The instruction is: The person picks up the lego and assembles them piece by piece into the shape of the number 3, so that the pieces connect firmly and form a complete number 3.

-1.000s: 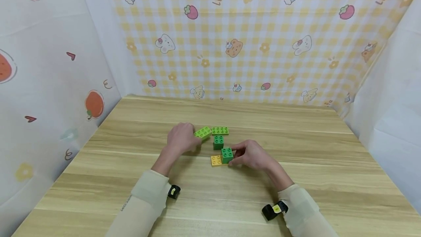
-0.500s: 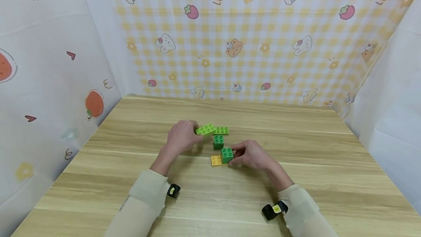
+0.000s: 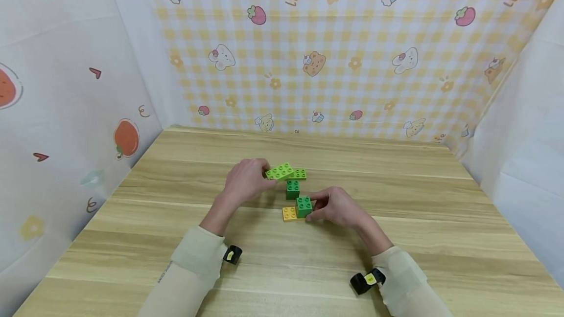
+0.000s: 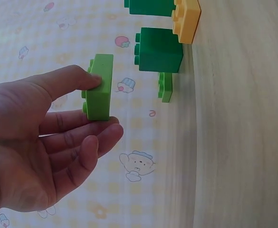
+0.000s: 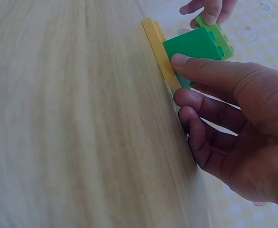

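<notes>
My left hand [image 3: 246, 178] pinches a lime-green building brick [image 3: 279, 171] with two rows of studs. In the left wrist view that brick [image 4: 100, 88] is off the table, thumb on its studded side and fingers opposite. My right hand [image 3: 339, 208] grips the right end of a green square brick [image 3: 304, 208] that sits on the right half of a flat yellow brick [image 3: 289, 214]. The right wrist view has the thumb [image 5: 196, 68] against the green brick, close to the yellow one; the fingers' far contact is partly hidden.
Behind the yellow brick stands another green square brick [image 3: 293, 191]. Beyond it lies a thin lime-green brick [image 3: 300, 174], partly covered by the held one. The wooden table [image 3: 396, 180] ends at a patterned cloth backdrop [image 3: 335, 62].
My left hand has lifted the lime-green brick and carried it slightly right, so it now overlaps the thin lime-green brick in the head view. The right hand stays in place.
</notes>
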The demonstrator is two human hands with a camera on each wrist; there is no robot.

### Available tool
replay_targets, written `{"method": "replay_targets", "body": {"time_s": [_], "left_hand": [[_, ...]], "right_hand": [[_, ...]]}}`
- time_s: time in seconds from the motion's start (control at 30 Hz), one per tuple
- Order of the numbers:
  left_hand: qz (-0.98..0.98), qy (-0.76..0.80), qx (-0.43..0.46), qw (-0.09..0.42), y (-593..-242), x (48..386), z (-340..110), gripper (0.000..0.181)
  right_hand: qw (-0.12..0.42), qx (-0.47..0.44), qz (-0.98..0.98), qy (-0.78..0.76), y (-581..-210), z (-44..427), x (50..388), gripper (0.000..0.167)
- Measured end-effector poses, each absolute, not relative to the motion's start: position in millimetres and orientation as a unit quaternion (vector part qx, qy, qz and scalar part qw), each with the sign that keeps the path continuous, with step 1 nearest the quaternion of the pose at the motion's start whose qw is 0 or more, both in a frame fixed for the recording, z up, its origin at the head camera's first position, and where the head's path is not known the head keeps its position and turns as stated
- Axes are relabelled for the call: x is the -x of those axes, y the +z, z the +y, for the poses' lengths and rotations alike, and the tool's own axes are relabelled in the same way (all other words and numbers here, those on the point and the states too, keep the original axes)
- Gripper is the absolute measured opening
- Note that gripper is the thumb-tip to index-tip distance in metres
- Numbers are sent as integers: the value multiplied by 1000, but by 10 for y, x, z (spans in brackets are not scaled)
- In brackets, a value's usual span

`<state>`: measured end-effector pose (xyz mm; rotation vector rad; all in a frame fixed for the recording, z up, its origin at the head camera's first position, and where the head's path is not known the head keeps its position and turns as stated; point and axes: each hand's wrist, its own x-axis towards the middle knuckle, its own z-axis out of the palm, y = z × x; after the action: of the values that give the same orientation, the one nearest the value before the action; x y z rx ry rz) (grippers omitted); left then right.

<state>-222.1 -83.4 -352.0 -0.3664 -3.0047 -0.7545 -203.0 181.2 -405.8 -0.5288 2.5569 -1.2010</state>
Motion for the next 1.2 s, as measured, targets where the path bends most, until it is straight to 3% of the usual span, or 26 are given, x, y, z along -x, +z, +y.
{"method": "replay_targets", "body": {"time_s": [0.5,1.03,1.2], "left_hand": [[-954,-261,150,2,-3459,2189,-820,27],[-925,-329,177,-70,-3426,2171,-814,33],[-918,-337,186,-94,-3428,2169,-802,27]], "right_hand": [[123,187,883,-413,-4070,1816,2041,50],[125,193,879,-417,-4070,1816,2035,51],[125,194,878,-419,-4068,1816,2035,52]]}}
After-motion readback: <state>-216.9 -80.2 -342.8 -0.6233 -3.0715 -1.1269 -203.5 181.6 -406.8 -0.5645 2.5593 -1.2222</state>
